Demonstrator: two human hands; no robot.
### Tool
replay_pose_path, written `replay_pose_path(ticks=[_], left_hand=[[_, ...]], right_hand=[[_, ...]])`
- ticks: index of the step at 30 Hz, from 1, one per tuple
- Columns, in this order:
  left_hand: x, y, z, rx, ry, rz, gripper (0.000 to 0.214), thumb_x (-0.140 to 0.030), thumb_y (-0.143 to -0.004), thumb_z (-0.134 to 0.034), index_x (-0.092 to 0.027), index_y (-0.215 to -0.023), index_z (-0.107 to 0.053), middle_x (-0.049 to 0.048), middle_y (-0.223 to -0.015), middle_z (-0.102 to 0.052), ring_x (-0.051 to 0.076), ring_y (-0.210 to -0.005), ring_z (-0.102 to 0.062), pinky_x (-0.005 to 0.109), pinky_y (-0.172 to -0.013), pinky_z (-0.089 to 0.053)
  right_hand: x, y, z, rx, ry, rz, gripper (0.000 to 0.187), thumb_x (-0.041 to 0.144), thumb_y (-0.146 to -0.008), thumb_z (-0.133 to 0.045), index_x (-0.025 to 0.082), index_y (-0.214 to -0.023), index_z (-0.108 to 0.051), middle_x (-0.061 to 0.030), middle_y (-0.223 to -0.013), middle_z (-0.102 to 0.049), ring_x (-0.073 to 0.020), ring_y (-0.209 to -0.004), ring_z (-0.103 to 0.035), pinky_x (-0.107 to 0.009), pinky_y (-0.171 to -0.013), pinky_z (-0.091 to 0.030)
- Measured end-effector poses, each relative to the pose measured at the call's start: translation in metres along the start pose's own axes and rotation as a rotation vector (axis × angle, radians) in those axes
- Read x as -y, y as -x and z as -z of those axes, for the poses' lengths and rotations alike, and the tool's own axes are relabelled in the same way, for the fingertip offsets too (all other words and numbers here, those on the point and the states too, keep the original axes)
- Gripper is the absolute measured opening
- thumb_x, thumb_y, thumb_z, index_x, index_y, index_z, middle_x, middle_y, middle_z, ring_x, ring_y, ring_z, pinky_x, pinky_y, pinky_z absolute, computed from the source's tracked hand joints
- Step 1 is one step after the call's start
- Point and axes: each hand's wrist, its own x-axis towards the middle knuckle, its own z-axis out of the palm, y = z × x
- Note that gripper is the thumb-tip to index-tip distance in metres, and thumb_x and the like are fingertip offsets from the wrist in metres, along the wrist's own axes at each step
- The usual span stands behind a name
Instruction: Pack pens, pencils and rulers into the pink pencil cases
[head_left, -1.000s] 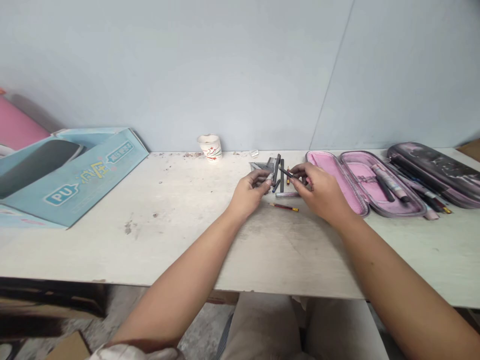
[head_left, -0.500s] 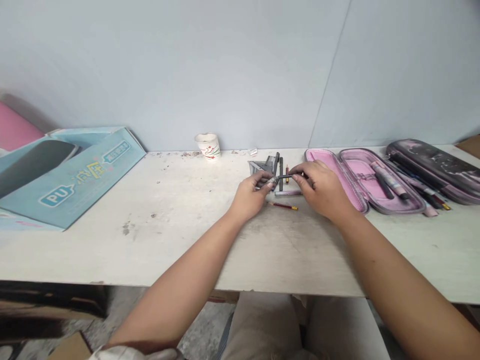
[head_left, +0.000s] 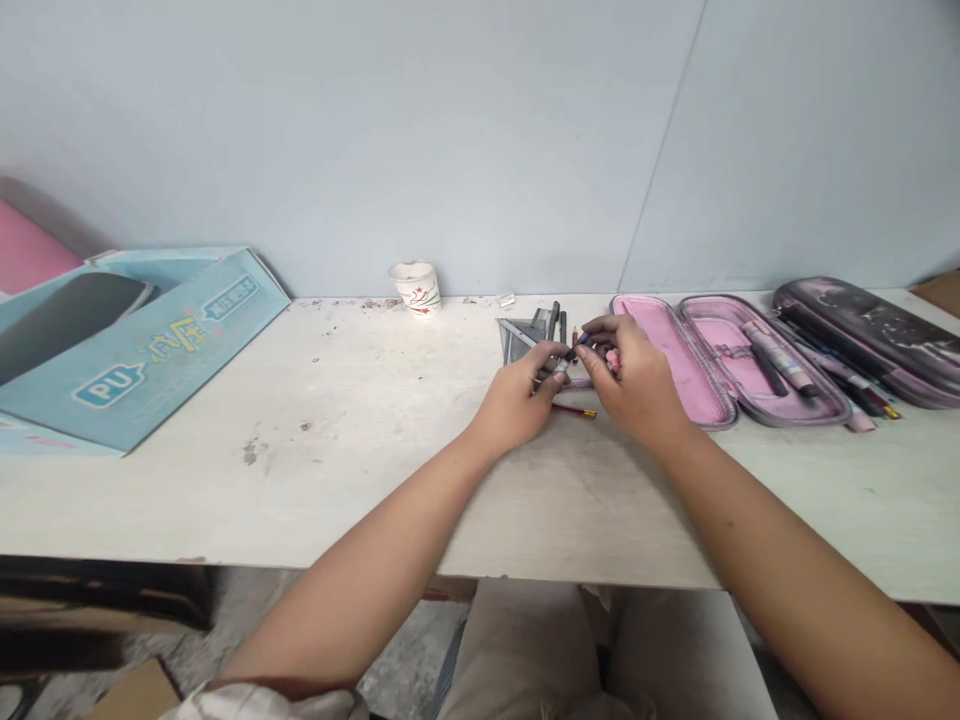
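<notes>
A dark pen [head_left: 571, 354] is pinched between my two hands above the table. My left hand [head_left: 525, 392] closes its fingers on one end, and my right hand [head_left: 634, 368] grips the other. Fingers hide most of the pen. A small pink piece [head_left: 613, 360] shows at my right palm; I cannot tell what it belongs to. Below the hands lies a dark red pencil [head_left: 579, 411] with a yellow end, partly covered by my left hand. Just behind are a grey set square [head_left: 516, 345], black pens [head_left: 554, 318] and another short pencil [head_left: 575, 338].
An open pink pencil case [head_left: 712, 415] with thick pens inside lies at right. Beside it are loose pens [head_left: 855, 385] and a dark closed pencil case [head_left: 885, 335]. A paper cup [head_left: 417, 291] stands near the wall, and a blue box [head_left: 150, 370] is at left.
My hands have tilted and turned the pen between them, and my right fingers are more curled. The pink piece now shows at my right palm. My left hand covers more of the red pencil.
</notes>
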Motion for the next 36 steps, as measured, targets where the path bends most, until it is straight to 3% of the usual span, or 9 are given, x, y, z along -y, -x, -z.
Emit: replay_pose_path(ticks=[4,8,13,18,22,24,27,31,36], left_hand=[[0.003,0.001,-0.007,0.053,0.238,0.065,0.022,-0.014,-0.079,-0.049,-0.020,-0.100,-0.050,-0.0018,-0.075,-0.056,0.010,-0.069,-0.054,0.024,-0.070,-0.042],[0.002,0.000,-0.008,0.024,0.376,0.111,0.022,-0.011,-0.076,-0.050,-0.020,-0.096,-0.046,-0.0027,-0.077,-0.054,0.009,-0.070,-0.054,0.023,-0.069,-0.044],[0.001,-0.006,0.000,-0.039,0.419,0.063,0.018,-0.015,-0.079,-0.050,-0.020,-0.096,-0.046,-0.0032,-0.074,-0.053,0.008,-0.066,-0.053,0.024,-0.070,-0.045],[0.010,-0.011,0.004,-0.102,0.376,0.093,0.014,-0.015,-0.080,-0.049,-0.019,-0.093,-0.046,-0.0030,-0.071,-0.053,0.007,-0.064,-0.052,0.021,-0.066,-0.045],[0.015,-0.013,0.005,-0.127,0.308,0.117,0.016,-0.014,-0.079,-0.048,-0.019,-0.094,-0.047,-0.0037,-0.067,-0.052,0.007,-0.061,-0.051,0.020,-0.063,-0.045],[0.017,-0.013,0.007,-0.141,0.228,0.118,0.018,-0.014,-0.079,-0.048,-0.020,-0.096,-0.048,-0.0036,-0.067,-0.052,0.007,-0.061,-0.051,0.020,-0.063,-0.044],[0.021,-0.014,0.011,-0.165,0.068,0.116,0.021,-0.015,-0.078,-0.048,-0.020,-0.098,-0.051,-0.0023,-0.070,-0.054,0.009,-0.064,-0.054,0.022,-0.066,-0.045],[0.023,-0.014,0.014,-0.170,-0.066,0.105,0.024,-0.016,-0.079,-0.047,-0.019,-0.102,-0.053,-0.0006,-0.075,-0.058,0.010,-0.066,-0.056,0.025,-0.070,-0.046],[0.019,-0.012,0.015,-0.142,-0.218,0.088,0.025,-0.018,-0.080,-0.045,-0.019,-0.104,-0.053,0.0005,-0.077,-0.061,0.013,-0.073,-0.057,0.028,-0.074,-0.045]], right_hand=[[0.006,0.003,-0.008,0.032,0.059,0.084,0.035,0.037,-0.085,-0.044,0.017,-0.114,-0.048,-0.0103,-0.098,-0.062,-0.0228,-0.086,-0.057,-0.036,-0.072,-0.045],[0.013,0.003,-0.013,0.043,0.100,0.168,0.038,0.035,-0.087,-0.039,0.018,-0.120,-0.046,-0.0107,-0.111,-0.059,-0.0232,-0.094,-0.054,-0.036,-0.076,-0.045],[0.005,-0.002,0.000,0.107,0.251,0.061,0.049,0.038,-0.087,-0.039,0.018,-0.131,-0.036,-0.0094,-0.103,-0.062,-0.0243,-0.092,-0.052,-0.036,-0.070,-0.044],[-0.012,0.000,0.012,0.328,0.589,0.068,0.029,0.034,-0.082,-0.048,0.016,-0.101,-0.061,-0.0137,-0.098,-0.061,-0.0317,-0.100,-0.044,-0.035,-0.061,-0.040],[-0.014,0.001,0.013,0.451,0.643,0.120,0.020,0.029,-0.082,-0.048,0.017,-0.087,-0.063,-0.0148,-0.095,-0.061,-0.0297,-0.096,-0.046,-0.031,-0.055,-0.036],[-0.013,-0.002,0.014,0.389,0.573,0.069,0.021,0.030,-0.084,-0.045,0.018,-0.092,-0.060,-0.0126,-0.088,-0.062,-0.0272,-0.090,-0.050,-0.031,-0.055,-0.035],[-0.011,-0.007,0.017,0.188,0.373,-0.053,0.025,0.033,-0.087,-0.040,0.019,-0.100,-0.055,-0.0076,-0.079,-0.063,-0.0220,-0.075,-0.054,-0.030,-0.058,-0.036],[-0.010,-0.011,0.021,-0.061,0.173,-0.067,0.021,0.030,-0.088,-0.037,0.020,-0.097,-0.054,-0.0064,-0.087,-0.063,-0.0204,-0.079,-0.056,-0.030,-0.066,-0.038],[-0.013,-0.011,0.019,-0.091,0.154,-0.037,0.018,0.025,-0.086,-0.039,0.020,-0.091,-0.055,-0.0061,-0.085,-0.063,-0.0211,-0.081,-0.056,-0.031,-0.070,-0.039]])
